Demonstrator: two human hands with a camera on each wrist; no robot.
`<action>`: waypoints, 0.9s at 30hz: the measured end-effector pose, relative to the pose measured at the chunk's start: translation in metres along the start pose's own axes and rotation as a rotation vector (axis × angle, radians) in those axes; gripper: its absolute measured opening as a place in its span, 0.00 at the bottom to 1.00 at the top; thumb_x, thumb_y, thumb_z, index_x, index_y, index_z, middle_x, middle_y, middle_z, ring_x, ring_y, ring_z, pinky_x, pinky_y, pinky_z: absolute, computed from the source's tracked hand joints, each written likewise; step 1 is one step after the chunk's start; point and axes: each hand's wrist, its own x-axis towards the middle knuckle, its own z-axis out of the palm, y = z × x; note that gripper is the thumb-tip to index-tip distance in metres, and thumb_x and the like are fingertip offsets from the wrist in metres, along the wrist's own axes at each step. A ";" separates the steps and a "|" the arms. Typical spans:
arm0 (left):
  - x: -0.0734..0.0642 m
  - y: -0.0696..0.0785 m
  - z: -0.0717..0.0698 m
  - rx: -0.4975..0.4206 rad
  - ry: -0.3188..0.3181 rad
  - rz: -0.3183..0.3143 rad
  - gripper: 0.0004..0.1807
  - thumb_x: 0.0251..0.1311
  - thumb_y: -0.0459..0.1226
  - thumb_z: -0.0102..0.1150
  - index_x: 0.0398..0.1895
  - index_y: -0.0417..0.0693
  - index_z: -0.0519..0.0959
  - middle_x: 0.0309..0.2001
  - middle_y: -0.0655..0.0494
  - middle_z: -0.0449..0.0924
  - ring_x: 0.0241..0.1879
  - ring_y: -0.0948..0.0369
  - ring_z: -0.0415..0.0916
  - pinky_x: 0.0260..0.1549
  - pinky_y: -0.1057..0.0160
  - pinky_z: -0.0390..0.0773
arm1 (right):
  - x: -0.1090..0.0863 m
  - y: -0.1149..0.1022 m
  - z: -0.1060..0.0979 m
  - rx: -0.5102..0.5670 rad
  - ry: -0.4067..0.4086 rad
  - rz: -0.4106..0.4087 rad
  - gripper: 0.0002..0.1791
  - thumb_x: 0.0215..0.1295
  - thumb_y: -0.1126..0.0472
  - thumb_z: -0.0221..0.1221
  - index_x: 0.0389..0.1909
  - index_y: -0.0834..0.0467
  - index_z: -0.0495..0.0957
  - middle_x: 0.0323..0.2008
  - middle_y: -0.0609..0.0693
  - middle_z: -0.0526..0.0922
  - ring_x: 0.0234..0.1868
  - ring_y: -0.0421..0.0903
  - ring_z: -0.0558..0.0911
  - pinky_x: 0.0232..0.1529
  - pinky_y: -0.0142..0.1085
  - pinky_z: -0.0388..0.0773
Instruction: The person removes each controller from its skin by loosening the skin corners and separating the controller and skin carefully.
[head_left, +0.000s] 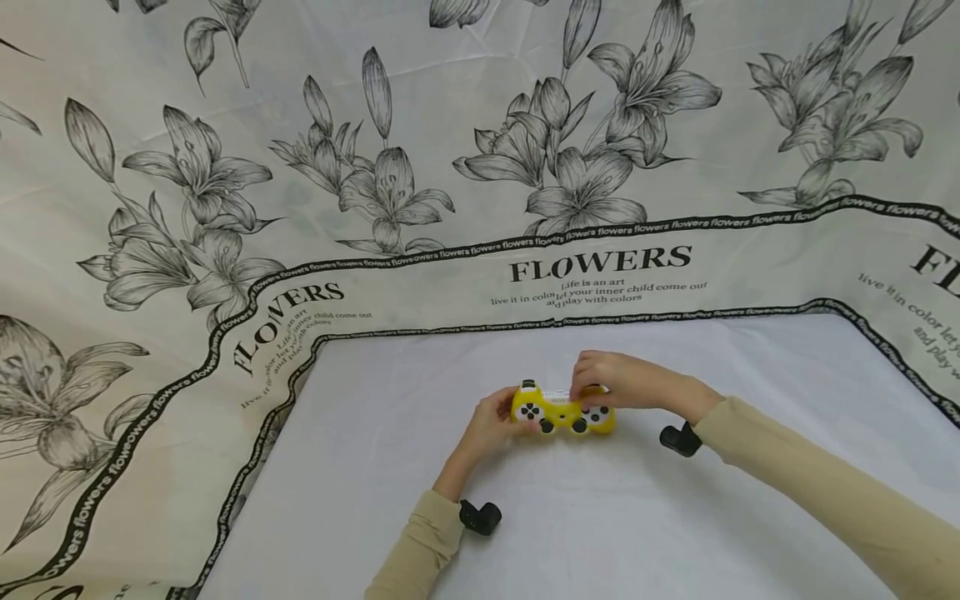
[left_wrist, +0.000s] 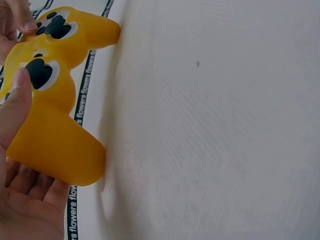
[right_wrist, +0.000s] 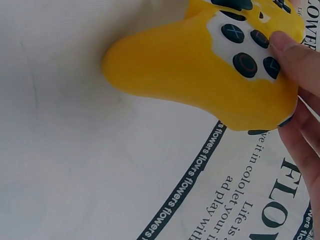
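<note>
A yellow game controller (head_left: pixel 558 410) with black buttons on white patches is held between both hands near the far side of the white table. The left hand (head_left: pixel 491 423) grips its left handle, thumb on the front face close to a black stick and fingers behind, as the left wrist view shows on the controller (left_wrist: pixel 60 145). At the top right the right hand (head_left: pixel 626 379) pinches the body. In the right wrist view its thumb (right_wrist: pixel 285 42) lies beside the round buttons of the controller (right_wrist: pixel 165 65), with the other fingers underneath. The handle ends sit at or just above the cloth.
White cloth covers the table (head_left: pixel 337 483). Behind and to the sides hangs a curtain (head_left: pixel 420 287) printed with lilies, lettering and black border bands. Black camera mounts sit at the left wrist (head_left: pixel 480 517) and right wrist (head_left: pixel 680 439), below beige sleeves.
</note>
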 end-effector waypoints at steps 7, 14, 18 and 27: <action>0.007 -0.015 0.000 0.046 -0.055 0.063 0.38 0.48 0.33 0.73 0.63 0.39 0.67 0.58 0.46 0.76 0.60 0.54 0.72 0.66 0.56 0.67 | 0.002 0.000 -0.002 -0.022 -0.004 -0.029 0.06 0.54 0.64 0.69 0.33 0.52 0.86 0.33 0.41 0.82 0.38 0.37 0.74 0.41 0.29 0.79; 0.008 -0.023 -0.002 0.036 -0.098 0.094 0.34 0.56 0.35 0.67 0.65 0.39 0.66 0.61 0.45 0.73 0.62 0.54 0.71 0.66 0.57 0.67 | 0.003 0.001 0.001 0.014 -0.011 -0.056 0.06 0.55 0.65 0.68 0.30 0.49 0.83 0.33 0.38 0.80 0.37 0.34 0.72 0.40 0.29 0.78; 0.006 -0.024 -0.002 0.019 -0.104 0.107 0.32 0.58 0.35 0.65 0.66 0.40 0.66 0.62 0.47 0.73 0.60 0.55 0.72 0.64 0.58 0.69 | 0.003 0.003 0.002 0.055 -0.037 -0.053 0.06 0.59 0.63 0.65 0.31 0.47 0.82 0.35 0.35 0.79 0.37 0.32 0.72 0.40 0.29 0.78; 0.005 -0.019 -0.001 0.082 -0.087 0.114 0.35 0.61 0.35 0.62 0.70 0.41 0.61 0.62 0.46 0.73 0.60 0.53 0.71 0.64 0.55 0.68 | 0.006 0.007 -0.003 0.150 -0.132 -0.002 0.06 0.64 0.62 0.60 0.35 0.46 0.80 0.37 0.37 0.75 0.37 0.32 0.72 0.39 0.28 0.76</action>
